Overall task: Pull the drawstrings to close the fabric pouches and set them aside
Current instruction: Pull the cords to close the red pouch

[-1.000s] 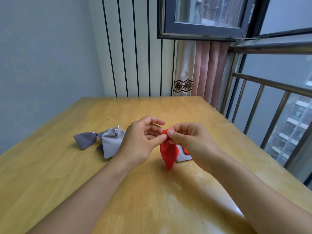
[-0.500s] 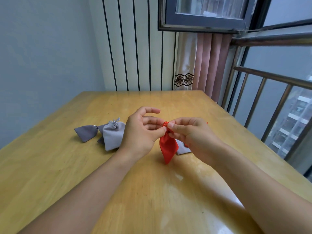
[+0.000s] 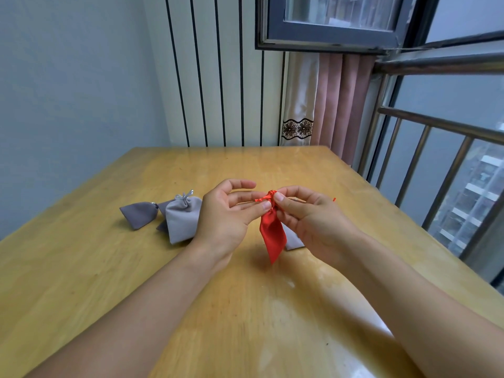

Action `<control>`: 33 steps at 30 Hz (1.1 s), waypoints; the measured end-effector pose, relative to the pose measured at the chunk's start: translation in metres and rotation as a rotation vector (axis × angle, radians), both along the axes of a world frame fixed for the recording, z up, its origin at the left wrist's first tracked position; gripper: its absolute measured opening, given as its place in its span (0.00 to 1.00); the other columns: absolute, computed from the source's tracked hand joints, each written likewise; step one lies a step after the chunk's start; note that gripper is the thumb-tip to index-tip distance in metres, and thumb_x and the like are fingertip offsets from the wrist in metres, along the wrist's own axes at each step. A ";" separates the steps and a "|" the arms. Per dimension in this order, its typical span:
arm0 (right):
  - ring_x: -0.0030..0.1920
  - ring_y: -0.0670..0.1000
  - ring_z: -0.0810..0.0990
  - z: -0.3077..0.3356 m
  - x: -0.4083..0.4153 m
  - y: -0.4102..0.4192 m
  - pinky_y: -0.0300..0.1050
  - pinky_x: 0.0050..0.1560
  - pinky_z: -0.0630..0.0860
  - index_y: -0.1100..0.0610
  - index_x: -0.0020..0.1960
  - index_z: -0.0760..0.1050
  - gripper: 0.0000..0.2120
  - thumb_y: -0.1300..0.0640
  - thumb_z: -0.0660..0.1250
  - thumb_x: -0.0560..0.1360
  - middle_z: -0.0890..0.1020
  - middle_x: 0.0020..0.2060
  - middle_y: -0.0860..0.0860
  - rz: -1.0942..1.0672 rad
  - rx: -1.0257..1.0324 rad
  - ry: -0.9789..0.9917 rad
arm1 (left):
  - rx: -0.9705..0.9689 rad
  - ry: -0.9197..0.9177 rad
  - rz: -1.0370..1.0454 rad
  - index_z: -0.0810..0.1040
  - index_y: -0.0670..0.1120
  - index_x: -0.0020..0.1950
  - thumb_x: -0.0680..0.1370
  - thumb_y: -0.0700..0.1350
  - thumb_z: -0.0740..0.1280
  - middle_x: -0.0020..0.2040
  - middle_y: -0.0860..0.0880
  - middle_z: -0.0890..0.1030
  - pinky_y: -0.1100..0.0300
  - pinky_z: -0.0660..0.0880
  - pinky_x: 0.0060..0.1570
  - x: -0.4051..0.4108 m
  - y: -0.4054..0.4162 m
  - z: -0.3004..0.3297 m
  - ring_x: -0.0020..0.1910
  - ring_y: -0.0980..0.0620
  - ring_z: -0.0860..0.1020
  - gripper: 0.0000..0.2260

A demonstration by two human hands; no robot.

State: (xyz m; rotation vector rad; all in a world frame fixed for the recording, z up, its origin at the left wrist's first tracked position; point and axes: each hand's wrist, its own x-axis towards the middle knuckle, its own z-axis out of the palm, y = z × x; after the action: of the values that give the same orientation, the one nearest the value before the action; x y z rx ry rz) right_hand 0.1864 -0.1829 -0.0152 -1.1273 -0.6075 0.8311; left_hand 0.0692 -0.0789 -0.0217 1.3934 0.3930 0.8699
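Observation:
A small red satin pouch hangs above the wooden table, its neck gathered tight. My left hand pinches the neck and a red drawstring between thumb and fingertip. My right hand pinches the neck from the other side, and a red string end sticks out past its fingers. Left of my hands lie closed grey pouches: a dark one and a lighter one with a silver tie. Another grey pouch shows partly behind my right hand.
The table's far edge meets a striped white wall and a pink curtain. A metal railing and window run along the table's right side. A third dark grey pouch peeks out from under the lighter one.
The pouch's neck has bunched tighter and a string end now shows to the right of my right hand. Both hands stay at the pouch's top.

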 end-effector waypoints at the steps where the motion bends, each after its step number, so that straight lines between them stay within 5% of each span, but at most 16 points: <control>1: 0.40 0.50 0.83 0.000 -0.001 0.001 0.37 0.49 0.80 0.63 0.48 0.79 0.01 0.65 0.69 0.76 0.83 0.41 0.57 -0.016 0.001 -0.008 | -0.005 0.001 0.003 0.76 0.43 0.56 0.70 0.31 0.75 0.47 0.44 0.85 0.61 0.79 0.46 0.001 0.000 -0.001 0.44 0.51 0.85 0.18; 11: 0.37 0.50 0.83 -0.003 -0.010 0.003 0.35 0.42 0.80 0.64 0.47 0.80 0.02 0.65 0.70 0.75 0.84 0.39 0.56 -0.102 0.031 -0.081 | 0.065 -0.029 0.124 0.75 0.43 0.56 0.68 0.32 0.77 0.45 0.45 0.84 0.64 0.79 0.40 0.003 -0.009 0.000 0.42 0.51 0.85 0.21; 15: 0.33 0.48 0.80 0.002 -0.011 0.000 0.31 0.27 0.71 0.61 0.45 0.80 0.01 0.65 0.71 0.76 0.82 0.35 0.54 -0.157 0.022 -0.141 | 0.010 -0.060 0.096 0.73 0.41 0.58 0.69 0.31 0.75 0.45 0.45 0.84 0.65 0.78 0.41 0.002 -0.011 0.001 0.42 0.52 0.85 0.21; 22: 0.37 0.49 0.79 -0.004 -0.009 0.003 0.39 0.42 0.77 0.64 0.48 0.80 0.03 0.64 0.70 0.77 0.84 0.35 0.54 -0.183 0.053 -0.383 | -0.070 -0.062 0.110 0.74 0.40 0.58 0.68 0.29 0.75 0.43 0.46 0.85 0.67 0.77 0.38 0.002 -0.008 0.000 0.38 0.55 0.84 0.22; 28: 0.37 0.48 0.81 -0.005 -0.006 0.003 0.40 0.42 0.78 0.63 0.48 0.80 0.03 0.64 0.70 0.77 0.85 0.35 0.54 -0.173 0.058 -0.386 | -0.144 -0.063 0.074 0.74 0.42 0.59 0.69 0.29 0.74 0.41 0.48 0.85 0.64 0.79 0.41 0.003 -0.004 0.001 0.40 0.53 0.84 0.22; 33: 0.39 0.51 0.80 -0.007 -0.006 0.003 0.41 0.43 0.78 0.63 0.47 0.81 0.01 0.64 0.70 0.76 0.85 0.40 0.64 -0.176 0.052 -0.401 | -0.261 -0.069 -0.003 0.73 0.42 0.60 0.73 0.29 0.70 0.44 0.47 0.85 0.62 0.79 0.41 0.004 -0.001 0.000 0.38 0.51 0.82 0.19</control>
State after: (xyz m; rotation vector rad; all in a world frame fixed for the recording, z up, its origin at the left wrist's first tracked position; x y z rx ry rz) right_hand 0.1806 -0.1796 -0.0221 -1.2902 -0.8417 0.4368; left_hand 0.0729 -0.0795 -0.0219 1.1205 0.4345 0.8303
